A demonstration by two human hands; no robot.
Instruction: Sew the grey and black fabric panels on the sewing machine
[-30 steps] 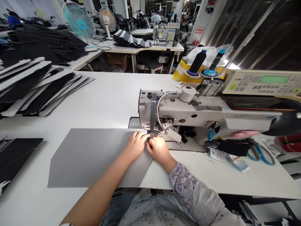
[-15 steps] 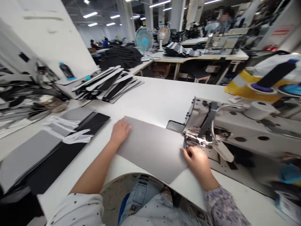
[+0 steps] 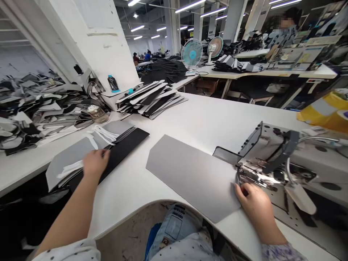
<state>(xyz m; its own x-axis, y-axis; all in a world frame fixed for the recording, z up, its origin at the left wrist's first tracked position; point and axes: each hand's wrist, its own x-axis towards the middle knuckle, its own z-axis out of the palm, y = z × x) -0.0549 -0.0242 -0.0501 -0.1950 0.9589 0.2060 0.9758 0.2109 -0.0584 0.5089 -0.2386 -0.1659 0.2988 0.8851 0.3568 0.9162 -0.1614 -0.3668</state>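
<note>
A flat grey panel [image 3: 190,174] lies on the white table [image 3: 212,116], its right end under the head of the sewing machine [image 3: 272,156]. My right hand [image 3: 254,204] rests on that end beside the presser foot, fingers curled down onto the panel. My left hand [image 3: 95,163] has reached far left onto a stack of grey and black panels [image 3: 119,145] with white strips [image 3: 102,133] lying on it. Its fingers are bent over the stack edge; whether they grip anything is hidden.
A fanned pile of black and grey pieces [image 3: 152,98] sits at the back of the table. A large heap of scraps [image 3: 35,108] fills the left bench beside a jar [image 3: 96,113]. Two fans [image 3: 191,54] stand on the far table. A person sits at the back right.
My left hand left the needle area, slid along the grey panel and reached the stack at the left. My head turned left. My right hand stayed by the presser foot.
</note>
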